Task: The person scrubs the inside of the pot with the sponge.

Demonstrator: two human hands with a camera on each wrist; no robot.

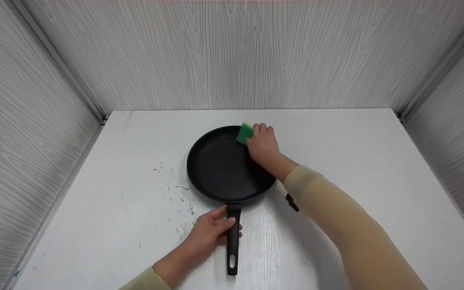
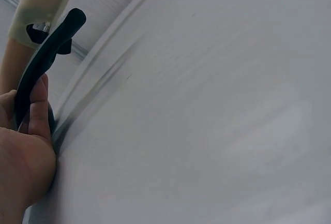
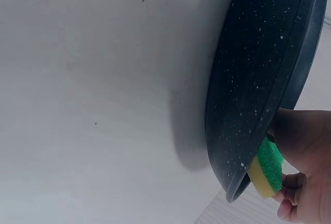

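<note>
A black frying pan [image 1: 226, 169] lies on the white table, its handle [image 1: 233, 249] toward the person. My left hand [image 1: 210, 229] grips that handle close to the pan, thumb on top and fingers beneath; in the left wrist view the handle [image 2: 49, 53] rises out of the left hand [image 2: 26, 151]. At the pan's far right rim, my right hand [image 1: 263, 143] holds a green and yellow sponge [image 1: 244, 134]. From the right wrist, the sponge [image 3: 266, 169] sits at the rim of the speckled pan side [image 3: 253, 79], pinched by the right hand [image 3: 305, 157].
Dark crumbs [image 1: 181, 199] are scattered on the white table [image 1: 135, 225] left of the pan. Grey wood-grain panels stand at the back [image 1: 240, 56] and on both sides. A small black object [image 1: 291, 202] shows below the right sleeve [image 1: 336, 209].
</note>
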